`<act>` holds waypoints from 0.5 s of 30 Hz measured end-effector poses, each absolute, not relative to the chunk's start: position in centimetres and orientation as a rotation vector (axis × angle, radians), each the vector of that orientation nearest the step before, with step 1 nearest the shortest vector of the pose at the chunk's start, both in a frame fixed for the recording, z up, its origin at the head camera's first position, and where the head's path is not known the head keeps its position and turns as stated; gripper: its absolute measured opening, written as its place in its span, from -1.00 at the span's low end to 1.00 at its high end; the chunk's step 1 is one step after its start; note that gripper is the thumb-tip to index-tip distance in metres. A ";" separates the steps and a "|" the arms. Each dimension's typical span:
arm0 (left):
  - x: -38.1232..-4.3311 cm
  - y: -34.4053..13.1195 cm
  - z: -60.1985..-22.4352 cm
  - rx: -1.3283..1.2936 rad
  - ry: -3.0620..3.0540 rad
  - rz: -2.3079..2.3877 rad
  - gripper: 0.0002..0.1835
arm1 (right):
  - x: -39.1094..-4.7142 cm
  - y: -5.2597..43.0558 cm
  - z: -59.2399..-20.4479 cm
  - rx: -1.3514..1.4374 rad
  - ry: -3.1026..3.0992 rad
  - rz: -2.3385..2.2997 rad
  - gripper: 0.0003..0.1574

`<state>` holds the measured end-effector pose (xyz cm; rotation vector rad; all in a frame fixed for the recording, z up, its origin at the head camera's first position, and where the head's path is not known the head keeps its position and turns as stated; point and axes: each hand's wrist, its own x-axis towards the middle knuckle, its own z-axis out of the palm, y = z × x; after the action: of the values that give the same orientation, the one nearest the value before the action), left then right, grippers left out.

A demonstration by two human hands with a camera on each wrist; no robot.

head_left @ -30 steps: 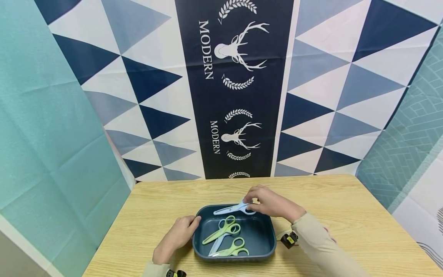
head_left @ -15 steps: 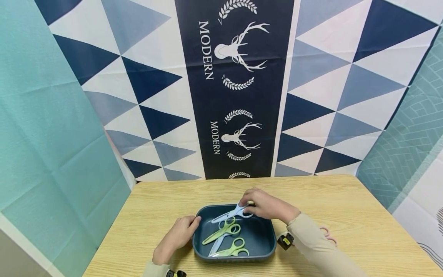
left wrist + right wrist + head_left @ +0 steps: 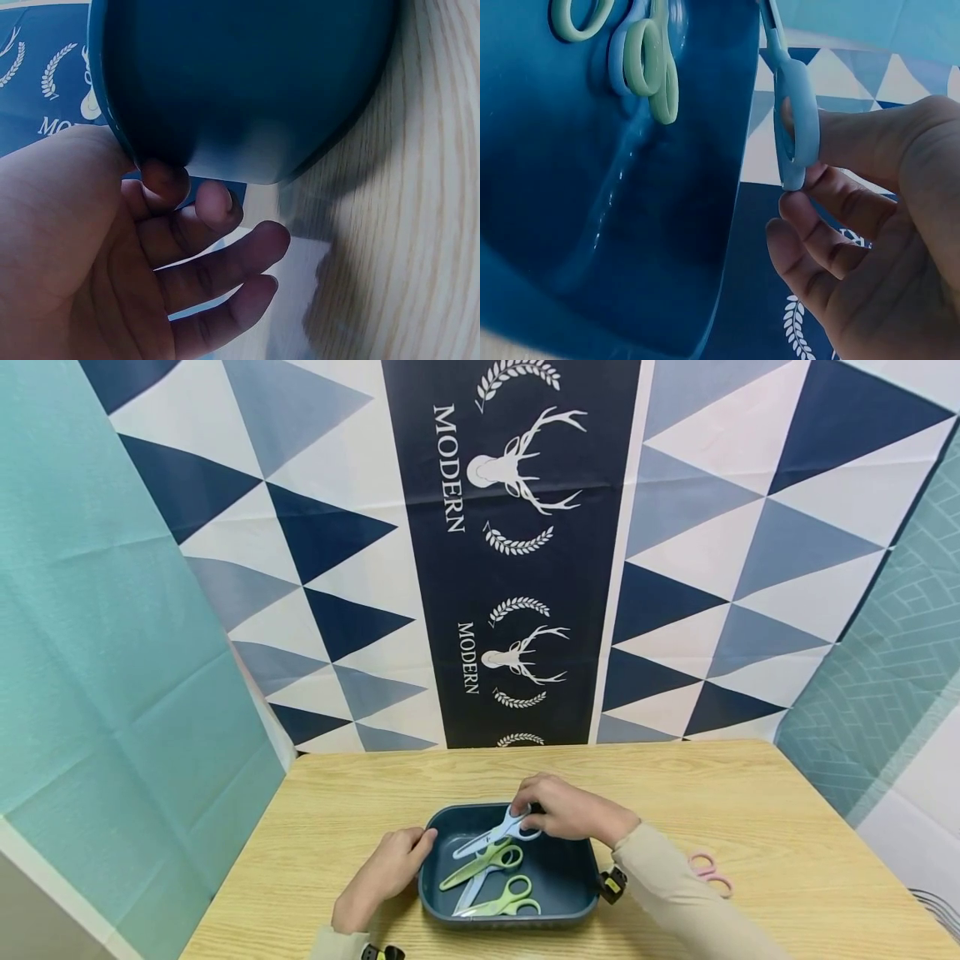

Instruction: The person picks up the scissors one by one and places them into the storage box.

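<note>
My left hand (image 3: 390, 864) grips the left rim of a dark blue-green plastic bin (image 3: 558, 881), thumb at the rim and fingers along the outer wall. My right hand (image 3: 573, 810) pinches light blue scissors (image 3: 476, 842) by the handle, holding them over the back of the bin with blades pointing left. In the right wrist view the handle of these blue scissors (image 3: 804, 112) sits between thumb and fingertips. Inside the bin lie green scissors (image 3: 468, 872) across another light blue pair (image 3: 471, 891), and a second green pair (image 3: 491, 907) near the front wall.
Pink scissors (image 3: 711, 874) lie on the wooden table (image 3: 360, 793) right of the bin, partly behind my right sleeve. A patterned cloth (image 3: 517, 568) hangs behind the table, with a teal cloth (image 3: 135, 652) along the left side.
My right hand has moved left and toward me, bringing the held blue scissors lower over the green pair. The pink scissors have come into view beside my sleeve. My left hand stays put.
</note>
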<state>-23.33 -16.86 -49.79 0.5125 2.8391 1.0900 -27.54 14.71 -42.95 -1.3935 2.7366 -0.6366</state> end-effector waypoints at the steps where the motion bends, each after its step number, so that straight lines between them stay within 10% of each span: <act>1: -23.3 -16.9 -49.8 0.512 2.838 1.091 -0.50 | -27.6 14.6 -43.0 -1.396 2.729 -0.635 -0.84; 15: -23.5 -16.8 -50.0 0.501 2.868 1.063 -0.49 | -27.7 13.1 -43.6 -1.331 2.665 -0.623 -0.86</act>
<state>-23.55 -16.82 -49.98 0.5013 2.8685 1.0629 -27.74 13.13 -43.57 -1.3312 2.6645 -0.6227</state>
